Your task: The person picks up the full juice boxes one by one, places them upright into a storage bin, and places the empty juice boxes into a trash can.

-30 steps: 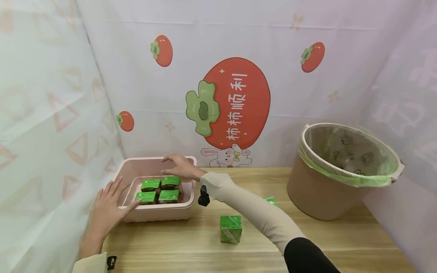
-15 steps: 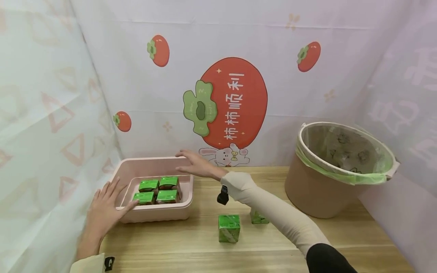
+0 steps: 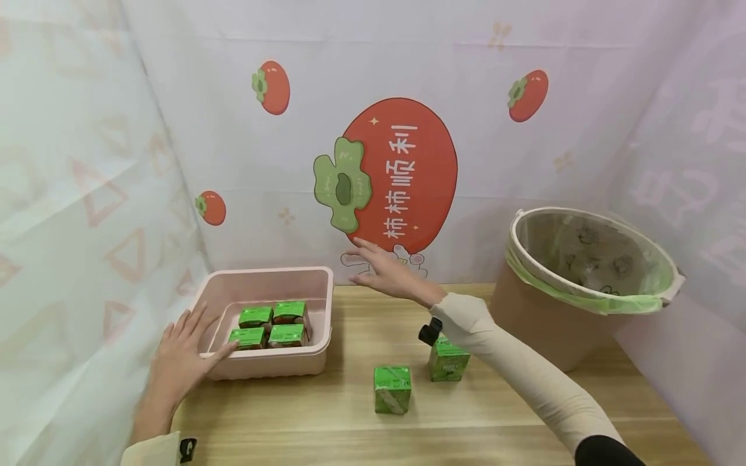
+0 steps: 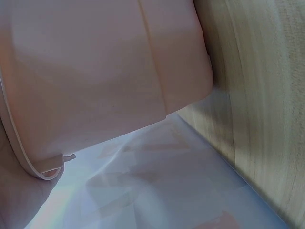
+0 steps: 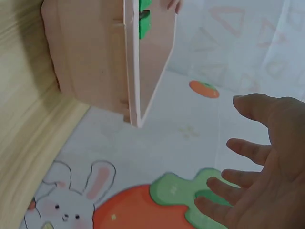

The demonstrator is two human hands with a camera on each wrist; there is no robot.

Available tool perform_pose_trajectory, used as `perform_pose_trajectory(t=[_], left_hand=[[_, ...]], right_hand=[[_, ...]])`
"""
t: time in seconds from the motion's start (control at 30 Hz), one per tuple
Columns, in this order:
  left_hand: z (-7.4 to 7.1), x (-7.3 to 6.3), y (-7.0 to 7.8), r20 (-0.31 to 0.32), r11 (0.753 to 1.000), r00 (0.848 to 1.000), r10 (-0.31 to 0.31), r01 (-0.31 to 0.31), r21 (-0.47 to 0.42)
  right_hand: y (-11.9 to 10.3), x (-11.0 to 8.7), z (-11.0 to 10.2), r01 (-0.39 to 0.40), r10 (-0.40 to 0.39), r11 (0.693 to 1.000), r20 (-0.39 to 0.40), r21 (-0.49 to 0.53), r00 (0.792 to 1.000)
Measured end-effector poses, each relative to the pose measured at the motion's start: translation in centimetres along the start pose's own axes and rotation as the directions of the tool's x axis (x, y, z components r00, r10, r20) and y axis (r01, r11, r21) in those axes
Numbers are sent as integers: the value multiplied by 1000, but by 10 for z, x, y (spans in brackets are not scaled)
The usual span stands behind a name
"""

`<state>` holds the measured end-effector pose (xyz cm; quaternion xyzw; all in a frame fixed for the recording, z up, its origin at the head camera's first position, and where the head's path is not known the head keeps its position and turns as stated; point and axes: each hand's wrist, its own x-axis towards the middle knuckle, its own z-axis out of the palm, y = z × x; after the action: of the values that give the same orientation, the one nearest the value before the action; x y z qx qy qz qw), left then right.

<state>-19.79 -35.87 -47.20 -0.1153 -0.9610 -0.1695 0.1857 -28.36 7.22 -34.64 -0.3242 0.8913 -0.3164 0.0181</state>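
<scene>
A pink plastic bin [image 3: 268,367] stands on the table at the left, with several small green-topped boxes [image 3: 288,334] grouped inside it. My left hand [image 3: 177,362] rests over the bin's left front corner, fingers spread and fairly straight. The left wrist view shows that palm [image 4: 21,195] close against the rim, below the bin's outer wall [image 4: 95,71]. Above the table, right of the bin, my right hand [image 3: 392,272] hangs in the air holding nothing; its spread fingers show in the right wrist view [image 5: 238,179]. Two green boxes, one nearer [image 3: 392,390] and one farther right [image 3: 449,362], stand on the table.
At the right stands a large brownish bucket [image 3: 542,323] lined with a greenish plastic bag [image 3: 606,304]. White cloth [image 3: 466,77] printed with persimmons hangs behind and at both sides. The right sleeve [image 3: 524,362] crosses over the wooden table [image 3: 303,421].
My right hand has moved from over the bin rightward and clear of it, its fingers spread. The farther green box on the table has come into fuller view. The left hand stays put.
</scene>
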Motion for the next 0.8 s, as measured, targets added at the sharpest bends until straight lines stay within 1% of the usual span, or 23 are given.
perform_pose_trajectory(t=[0.17,0.4,0.63,0.8], left_hand=[[2,-3,0,-17,1000,1000,-6,6,-6],[3,-5,-1,-22,1000,1000,-12,12,-3],[3,-3,1,-26,1000,1000,-6,6,-8],[2,-2,0,-22,1000,1000,-1,0,-11]], right_hand=[[8,-27,-21,-10,6,998,-55,-62,998],[20,-64,-51,-38,22,990,-118,-136,993],[34,-97,-80,-58,10,966,-188,-252,982],[42,-125,-98,-89,15,950,-242,-300,970]])
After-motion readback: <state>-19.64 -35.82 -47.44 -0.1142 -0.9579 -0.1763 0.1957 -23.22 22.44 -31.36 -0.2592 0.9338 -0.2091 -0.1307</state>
